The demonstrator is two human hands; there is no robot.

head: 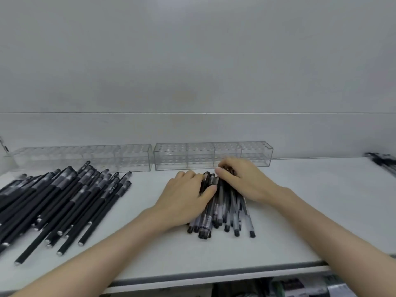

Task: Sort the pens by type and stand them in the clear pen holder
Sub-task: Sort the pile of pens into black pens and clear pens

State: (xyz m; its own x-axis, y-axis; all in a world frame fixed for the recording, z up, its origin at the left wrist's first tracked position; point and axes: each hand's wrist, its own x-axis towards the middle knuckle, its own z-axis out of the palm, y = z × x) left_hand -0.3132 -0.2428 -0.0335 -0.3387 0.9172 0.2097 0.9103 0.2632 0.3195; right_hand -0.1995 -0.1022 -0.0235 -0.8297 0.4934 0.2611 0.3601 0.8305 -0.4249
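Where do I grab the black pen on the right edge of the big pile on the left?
Pinch the long matte black pen at mid-barrel, coming from its right. That side faces bare white table, while the other black pens crowd its left.

2 pen holders: left holder (81, 157) & right holder (214, 156); 2 hands: left hand (186, 196) & right hand (242, 181); 3 pen heaps, qty per heap uncountable: matte black heap (64, 200), clear-barrel heap (227, 211), blurred heap (383, 161).

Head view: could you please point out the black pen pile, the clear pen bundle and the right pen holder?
black pen pile (64, 200), head view, on a black barrel mid-pile.
clear pen bundle (227, 209), head view, on a mid-bundle barrel.
right pen holder (186, 161), head view, on its front wall.
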